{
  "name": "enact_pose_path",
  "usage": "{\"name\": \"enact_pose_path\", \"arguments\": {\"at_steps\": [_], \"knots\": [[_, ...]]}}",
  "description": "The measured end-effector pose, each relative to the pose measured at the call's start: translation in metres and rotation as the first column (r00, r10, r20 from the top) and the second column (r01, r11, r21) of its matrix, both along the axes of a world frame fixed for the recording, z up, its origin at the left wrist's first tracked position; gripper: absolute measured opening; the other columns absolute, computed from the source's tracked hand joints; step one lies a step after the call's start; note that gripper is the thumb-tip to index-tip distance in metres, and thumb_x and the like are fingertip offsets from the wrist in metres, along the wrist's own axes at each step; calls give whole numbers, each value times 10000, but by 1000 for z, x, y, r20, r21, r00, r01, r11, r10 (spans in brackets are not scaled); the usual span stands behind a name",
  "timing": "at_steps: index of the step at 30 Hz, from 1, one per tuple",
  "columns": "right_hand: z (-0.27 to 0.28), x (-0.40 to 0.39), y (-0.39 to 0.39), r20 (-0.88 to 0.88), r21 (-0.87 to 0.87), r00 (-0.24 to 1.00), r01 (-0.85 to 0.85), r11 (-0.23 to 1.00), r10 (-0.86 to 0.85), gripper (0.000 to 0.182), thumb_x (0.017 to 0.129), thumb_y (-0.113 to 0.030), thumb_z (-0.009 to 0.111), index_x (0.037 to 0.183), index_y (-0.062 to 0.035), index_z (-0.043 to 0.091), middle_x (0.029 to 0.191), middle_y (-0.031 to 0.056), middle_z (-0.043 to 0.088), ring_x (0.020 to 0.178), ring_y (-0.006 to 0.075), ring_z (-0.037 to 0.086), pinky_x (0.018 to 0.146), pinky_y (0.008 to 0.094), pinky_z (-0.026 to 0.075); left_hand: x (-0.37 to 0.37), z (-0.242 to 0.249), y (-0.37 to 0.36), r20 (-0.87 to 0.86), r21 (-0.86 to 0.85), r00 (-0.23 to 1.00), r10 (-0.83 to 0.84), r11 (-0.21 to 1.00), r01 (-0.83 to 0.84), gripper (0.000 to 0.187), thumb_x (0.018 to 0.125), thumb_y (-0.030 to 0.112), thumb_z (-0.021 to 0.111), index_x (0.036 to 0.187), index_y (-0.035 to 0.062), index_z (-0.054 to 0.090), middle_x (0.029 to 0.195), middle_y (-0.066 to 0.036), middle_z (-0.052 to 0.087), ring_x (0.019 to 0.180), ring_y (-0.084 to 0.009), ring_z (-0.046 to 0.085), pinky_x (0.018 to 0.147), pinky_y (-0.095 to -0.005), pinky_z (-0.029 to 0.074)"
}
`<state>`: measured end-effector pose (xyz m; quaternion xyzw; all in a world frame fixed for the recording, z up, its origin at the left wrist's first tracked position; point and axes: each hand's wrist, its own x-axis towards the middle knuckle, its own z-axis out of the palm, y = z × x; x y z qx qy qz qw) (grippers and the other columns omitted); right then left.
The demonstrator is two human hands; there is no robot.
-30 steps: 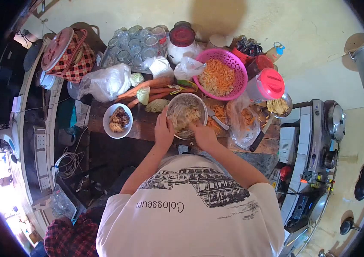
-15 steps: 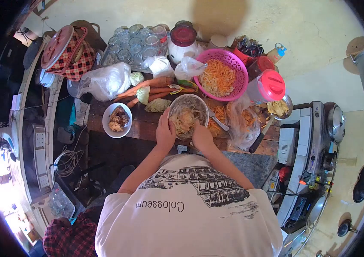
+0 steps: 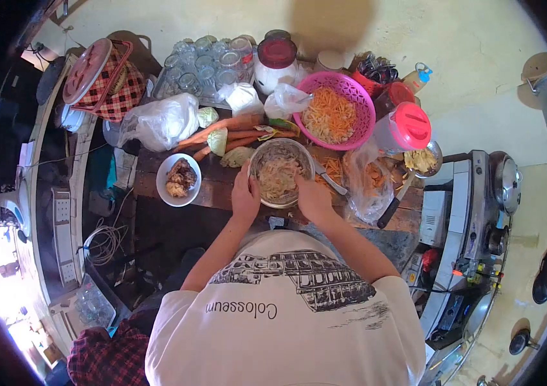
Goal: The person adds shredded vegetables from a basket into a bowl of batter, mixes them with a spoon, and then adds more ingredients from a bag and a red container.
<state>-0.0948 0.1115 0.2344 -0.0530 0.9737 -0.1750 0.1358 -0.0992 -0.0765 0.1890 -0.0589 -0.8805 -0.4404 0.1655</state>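
A round metal bowl (image 3: 258,145) with a pale shredded mixture (image 3: 277,177) stands near the front edge of the wooden table (image 3: 217,190). My left hand (image 3: 246,195) is closed on the bowl's left side. At the right rim is my right hand (image 3: 314,195), its fingers reaching over into the mixture; whatever they hold is hidden. A knife (image 3: 330,182) and shredded carrot (image 3: 333,166) lie just right of the bowl. To the left is a white bowl (image 3: 179,180) with brown, chunky food.
Whole carrots (image 3: 222,128), cabbage pieces (image 3: 217,141) and plastic bags (image 3: 167,122) lie behind the bowl. A pink basket (image 3: 366,116) of shredded vegetables, a red-lidded pitcher (image 3: 410,125) and a tray of glasses (image 3: 204,71) stand farther back. A black-handled pan (image 3: 389,212) is at right.
The metal bowl has shifted slightly left and tilts less. My right hand has moved a little right and sits higher on the rim.
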Motion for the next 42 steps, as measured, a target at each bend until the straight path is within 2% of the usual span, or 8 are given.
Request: {"name": "enact_pose_path", "arguments": {"at_steps": [6, 7, 13, 22, 28, 31, 34, 42], "knots": [[-36, 23, -3, 124, 59, 975, -195, 979, 187, 262, 823, -111, 500, 1076, -54, 538, 803, 226, 637, 766, 372, 652, 651, 483, 512, 1, 6, 2, 73, 38, 997, -10, 999, 7, 429, 906, 45, 453, 1331, 0, 413, 1206, -255, 523, 1107, -395, 530, 924, -420, 427], [-12, 7, 2, 165, 72, 982, -105, 992, 92, 254, 836, -123, 486, 1076, -63, 540, 821, 225, 631, 778, 362, 651, 666, 475, 512, 1, 5, 2, 41, 26, 999, -9, 1000, 8, 438, 903, 39, 456, 1337, 12, 409, 1179, -255, 528, 1066, -405, 537, 886, -425, 440], [27, -27, 10, -155, 23, 984, 87, 996, -83, 245, 857, -115, 439, 1075, -101, 550, 818, 182, 628, 791, 346, 647, 664, 462, 505, -5, 10, 1, 48, 7, 999, -15, 1000, 15, 457, 898, 29, 466, 1351, 59, 410, 1090, -252, 541, 951, -421, 558, 790, -433, 471], [14, -15, 4, -174, -109, 945, -297, 949, 276, 209, 812, -133, 517, 1000, -123, 609, 804, 152, 612, 782, 342, 631, 652, 458, 499, -26, 24, 0, 1, -22, 993, -117, 993, 117, 449, 874, 21, 490, 1317, 80, 451, 1038, -235, 571, 876, -421, 582, 724, -444, 485], [6, -46, 11, -352, 102, 678, -657, 747, 645, 251, 781, -143, 535, 1008, -94, 630, 901, 108, 598, 859, 290, 603, 699, 403, 500, -38, 33, 7, 25, -34, 978, -208, 977, 209, 461, 866, 28, 500, 1317, 106, 450, 970, -222, 568, 801, -412, 580, 673, -459, 476], [0, -54, 26, -309, 209, 677, -637, 742, 668, 234, 783, -157, 536, 982, -98, 646, 912, 99, 599, 852, 274, 601, 690, 380, 499, -37, 34, 5, 23, -42, 972, -232, 972, 233, 466, 867, 34, 502, 1323, 107, 438, 950, -213, 562, 783, -405, 577, 655, -461, 472], [1, -57, 39, -316, 274, 786, -460, 845, 531, 256, 759, -146, 579, 1006, -122, 638, 896, 96, 605, 852, 281, 614, 662, 405, 510, -34, 38, 7, 77, -59, 967, -243, 967, 247, 475, 869, 40, 501, 1332, 116, 426, 945, -211, 560, 776, -401, 579, 644, -455, 474], [-1, -14, 36, 81, 186, 992, -114, 976, 100, 259, 830, -141, 489, 1047, -80, 616, 807, 183, 649, 786, 360, 651, 669, 463, 505, -26, 32, 4, 59, -72, 980, -190, 978, 194, 469, 879, 53, 493, 1335, 132, 424, 962, -211, 561, 756, -402, 589, 626, -454, 482]]}}
